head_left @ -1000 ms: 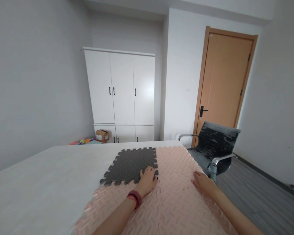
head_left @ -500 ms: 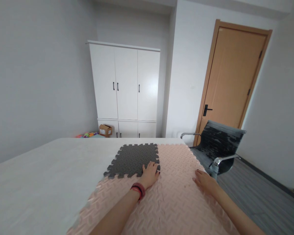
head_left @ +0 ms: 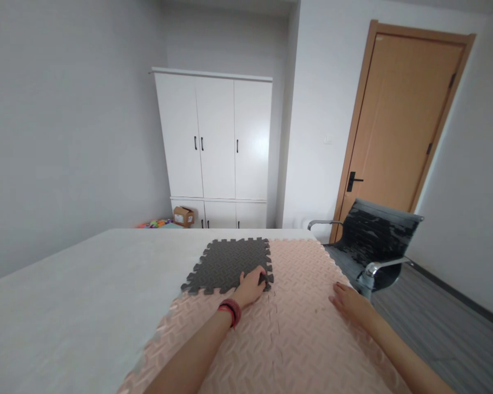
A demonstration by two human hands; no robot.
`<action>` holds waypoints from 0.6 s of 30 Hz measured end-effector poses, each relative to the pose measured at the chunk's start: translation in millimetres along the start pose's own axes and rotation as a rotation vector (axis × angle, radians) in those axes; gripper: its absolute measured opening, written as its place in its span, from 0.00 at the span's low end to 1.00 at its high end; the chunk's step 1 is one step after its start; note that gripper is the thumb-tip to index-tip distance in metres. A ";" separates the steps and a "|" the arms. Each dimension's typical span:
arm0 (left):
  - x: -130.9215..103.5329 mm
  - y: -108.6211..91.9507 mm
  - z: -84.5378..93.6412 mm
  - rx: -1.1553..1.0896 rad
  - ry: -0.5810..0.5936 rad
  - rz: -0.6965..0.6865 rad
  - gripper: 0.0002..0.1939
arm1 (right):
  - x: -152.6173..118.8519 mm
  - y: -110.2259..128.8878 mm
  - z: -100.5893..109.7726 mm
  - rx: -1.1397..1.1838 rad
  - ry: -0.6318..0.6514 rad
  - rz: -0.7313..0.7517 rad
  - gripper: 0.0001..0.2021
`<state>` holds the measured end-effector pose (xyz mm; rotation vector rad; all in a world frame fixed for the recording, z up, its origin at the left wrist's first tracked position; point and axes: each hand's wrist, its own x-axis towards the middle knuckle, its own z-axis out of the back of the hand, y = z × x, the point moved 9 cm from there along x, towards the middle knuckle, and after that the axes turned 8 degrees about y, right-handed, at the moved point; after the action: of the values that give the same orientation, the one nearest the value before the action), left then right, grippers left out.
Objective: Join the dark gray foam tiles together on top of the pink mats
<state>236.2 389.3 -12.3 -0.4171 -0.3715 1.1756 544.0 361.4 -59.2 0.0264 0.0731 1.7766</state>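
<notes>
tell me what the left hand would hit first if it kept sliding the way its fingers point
The left hand already rests on the near right corner of the grey foam tile, fingers pointing away up the bed. Going on, it would likely just cross that tile; beyond looks free.

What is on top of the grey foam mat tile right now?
Only the left hand rests on the grey foam mat tile, at its near right corner by the pink foam mats. The corner under the hand is hidden.

Grey tile lying on pink mats
Both are showing a woven relief; a red band is ringing the left wrist, and the surface is showing pale grey.
</notes>
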 end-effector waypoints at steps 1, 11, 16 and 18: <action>-0.4 1.4 -0.3 -0.015 0.003 -0.009 0.15 | 0.1 -0.2 0.0 -0.001 -0.005 -0.003 0.26; -2.4 2.7 -4.7 -0.034 0.005 -0.068 0.15 | 6.0 -3.5 -5.4 -0.037 -0.025 0.009 0.24; -2.0 2.2 -6.0 0.000 0.023 -0.062 0.13 | 8.1 -6.3 -9.0 -0.044 -0.023 0.022 0.24; -2.2 2.1 -6.7 0.013 0.039 -0.066 0.12 | 8.8 -7.8 -9.5 -0.037 -0.024 0.012 0.24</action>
<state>237.0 387.1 -19.2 -0.4135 -0.3412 1.1038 549.2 371.2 -69.4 0.0221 0.0227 1.7892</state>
